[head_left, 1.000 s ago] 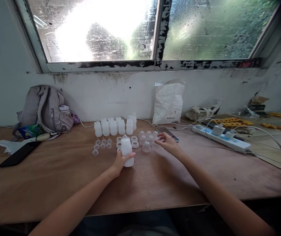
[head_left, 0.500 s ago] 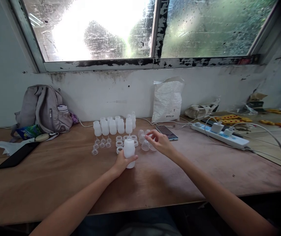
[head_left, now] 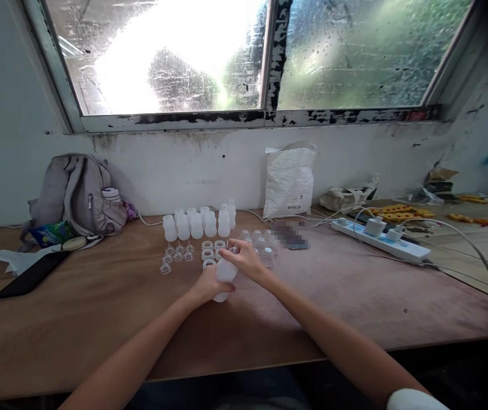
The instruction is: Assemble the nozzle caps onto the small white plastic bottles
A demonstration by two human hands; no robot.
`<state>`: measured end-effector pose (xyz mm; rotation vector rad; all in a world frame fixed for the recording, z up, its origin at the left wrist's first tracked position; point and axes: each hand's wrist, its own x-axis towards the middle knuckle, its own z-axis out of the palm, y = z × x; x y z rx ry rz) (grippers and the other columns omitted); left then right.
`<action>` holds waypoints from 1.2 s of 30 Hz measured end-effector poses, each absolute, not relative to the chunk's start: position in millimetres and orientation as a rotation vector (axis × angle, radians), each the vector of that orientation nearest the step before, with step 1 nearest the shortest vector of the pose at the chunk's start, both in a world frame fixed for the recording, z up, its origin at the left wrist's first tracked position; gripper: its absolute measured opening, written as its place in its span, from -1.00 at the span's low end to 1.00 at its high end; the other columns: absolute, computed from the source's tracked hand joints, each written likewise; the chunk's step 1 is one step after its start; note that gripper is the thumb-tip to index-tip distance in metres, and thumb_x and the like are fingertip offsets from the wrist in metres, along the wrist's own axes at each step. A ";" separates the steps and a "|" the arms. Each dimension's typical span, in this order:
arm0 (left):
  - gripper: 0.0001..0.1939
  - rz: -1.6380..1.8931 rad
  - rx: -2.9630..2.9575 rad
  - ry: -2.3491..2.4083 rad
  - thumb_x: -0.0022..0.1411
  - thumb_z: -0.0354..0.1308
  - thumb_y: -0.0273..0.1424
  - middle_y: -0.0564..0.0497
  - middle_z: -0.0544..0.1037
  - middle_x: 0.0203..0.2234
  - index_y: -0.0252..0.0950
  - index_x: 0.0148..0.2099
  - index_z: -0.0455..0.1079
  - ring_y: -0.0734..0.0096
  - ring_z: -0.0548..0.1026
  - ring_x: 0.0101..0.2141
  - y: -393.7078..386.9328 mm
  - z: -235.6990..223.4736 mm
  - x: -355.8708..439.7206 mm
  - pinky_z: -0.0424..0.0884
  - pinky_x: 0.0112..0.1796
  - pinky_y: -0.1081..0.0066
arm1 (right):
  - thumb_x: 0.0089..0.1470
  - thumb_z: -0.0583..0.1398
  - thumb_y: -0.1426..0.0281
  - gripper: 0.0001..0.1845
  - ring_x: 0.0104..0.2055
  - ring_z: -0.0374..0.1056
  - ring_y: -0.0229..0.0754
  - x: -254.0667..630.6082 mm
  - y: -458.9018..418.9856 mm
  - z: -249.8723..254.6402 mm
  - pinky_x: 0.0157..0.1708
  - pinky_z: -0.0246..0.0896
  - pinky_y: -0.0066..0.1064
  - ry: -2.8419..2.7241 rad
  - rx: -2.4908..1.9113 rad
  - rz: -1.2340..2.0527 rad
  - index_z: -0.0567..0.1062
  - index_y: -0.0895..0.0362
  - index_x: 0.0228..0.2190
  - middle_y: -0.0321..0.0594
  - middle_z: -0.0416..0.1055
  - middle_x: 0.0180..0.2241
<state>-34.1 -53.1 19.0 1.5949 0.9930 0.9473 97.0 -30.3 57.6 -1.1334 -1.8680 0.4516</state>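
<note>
My left hand (head_left: 206,285) is wrapped round a frosted white baby bottle (head_left: 226,272), which is tilted slightly to the right. My right hand (head_left: 247,263) is closed on a clear cap (head_left: 234,250) at the bottle's top; its fingers partly hide the cap and bottle neck. Just right of that hand stand several clear dome caps (head_left: 266,257). Behind the hands are several white rings (head_left: 207,246), partly covered by the held bottle. Clear nipples (head_left: 178,254) lie in small rows to the left. Several white bottles (head_left: 196,226) stand upright in rows farther back.
A blurred phone (head_left: 290,235) lies behind the caps, near a white plastic bag (head_left: 290,179) against the wall. On the right is a power strip (head_left: 380,240) with plugs and cables. A grey backpack (head_left: 77,193) and a black flat case (head_left: 34,274) are at left.
My right hand has moved left from the group of clear caps to the bottle's top, bringing a cap. The bottle in my left hand has gone from upright to tilted.
</note>
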 end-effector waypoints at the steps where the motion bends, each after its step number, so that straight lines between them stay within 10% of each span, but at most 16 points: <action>1: -0.82 0.875 1.538 0.914 -0.29 0.16 -0.58 0.11 0.34 -0.64 -0.32 -0.52 0.27 0.45 0.28 -0.56 -53.7 21.3 -35.3 0.17 -0.51 0.47 | -0.12 0.10 0.20 -0.62 -0.62 -0.04 -0.37 97.2 -31.9 57.2 -0.62 -0.18 -0.52 -1.859 -1.127 0.486 0.11 0.14 -0.73 -0.41 -0.01 -0.71; 14: -0.72 0.456 0.965 0.287 -0.27 -0.02 -0.29 0.12 0.22 -0.71 -0.31 -0.41 0.19 0.48 0.28 -0.74 -63.4 18.5 -41.0 0.07 -0.71 0.50 | -0.13 0.13 0.13 -0.67 -0.62 -0.03 -0.39 97.6 -36.2 61.6 -0.65 -0.15 -0.54 -1.729 -0.722 1.163 0.24 0.14 -0.60 -0.40 0.05 -0.65; 25: -0.75 0.717 1.189 0.702 -0.17 0.05 -0.39 0.03 0.38 -0.61 -0.37 -0.35 0.26 0.42 0.37 -0.65 -42.3 10.7 -35.2 0.14 -0.66 0.49 | -0.17 0.15 0.05 -0.59 -0.71 -0.09 -0.42 127.5 -5.2 60.7 -0.71 -0.20 -0.56 -1.898 -0.953 1.217 0.31 0.11 -0.38 -0.51 0.04 -0.72; 36: -0.72 1.017 2.475 1.639 -0.01 0.12 -0.34 -0.15 0.44 -0.39 -0.29 -0.19 0.31 0.09 0.39 -0.32 -39.5 15.9 -51.7 0.21 -0.30 0.30 | -0.13 0.12 0.03 -0.56 -0.66 0.03 -0.36 116.3 -22.5 65.1 -0.65 -0.15 -0.51 -1.938 -1.134 0.344 0.27 0.14 -0.68 -0.37 0.14 -0.73</action>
